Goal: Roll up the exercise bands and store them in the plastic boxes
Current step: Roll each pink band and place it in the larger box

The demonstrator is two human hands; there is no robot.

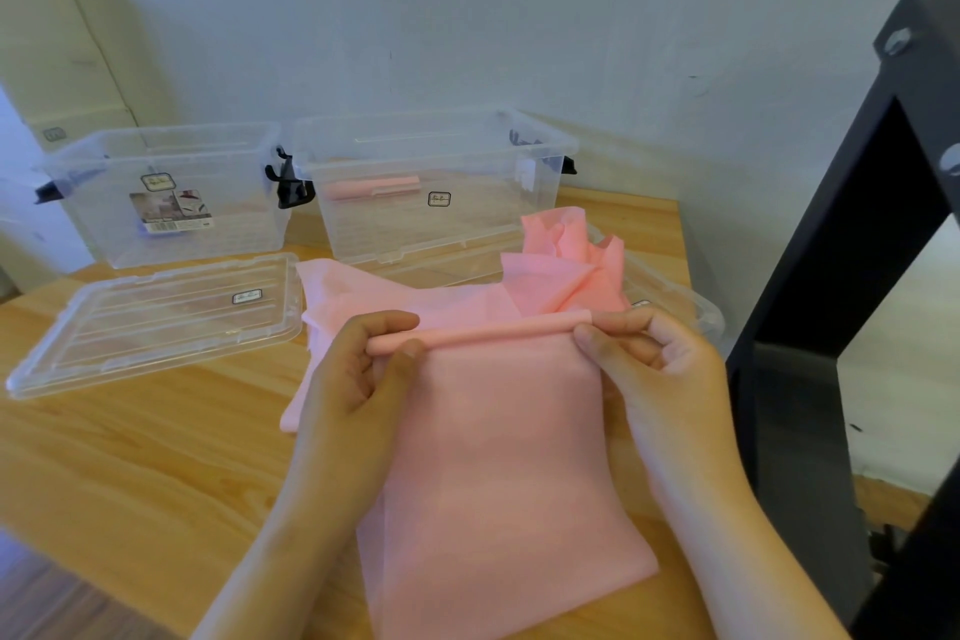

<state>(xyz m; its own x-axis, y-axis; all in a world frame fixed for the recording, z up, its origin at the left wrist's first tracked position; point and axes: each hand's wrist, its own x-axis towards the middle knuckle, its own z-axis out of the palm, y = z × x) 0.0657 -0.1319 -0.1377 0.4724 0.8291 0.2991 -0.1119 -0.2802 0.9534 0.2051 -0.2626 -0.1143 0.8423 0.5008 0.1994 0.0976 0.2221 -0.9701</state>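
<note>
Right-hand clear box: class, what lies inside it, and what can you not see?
A rolled pink band lies inside the right-hand clear box, seen through its wall. The crumpled pink band in front hides the box's lower right corner.

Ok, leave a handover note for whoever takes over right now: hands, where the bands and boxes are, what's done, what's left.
Left hand and right hand each pinch an end of the roll.
Roll is thin; most of the band lies flat on the table.
Crumpled band lies behind it.
Done: one rolled band in the right box; left box looks empty.
Left: finish rolling, box it, then the crumpled band.
</note>
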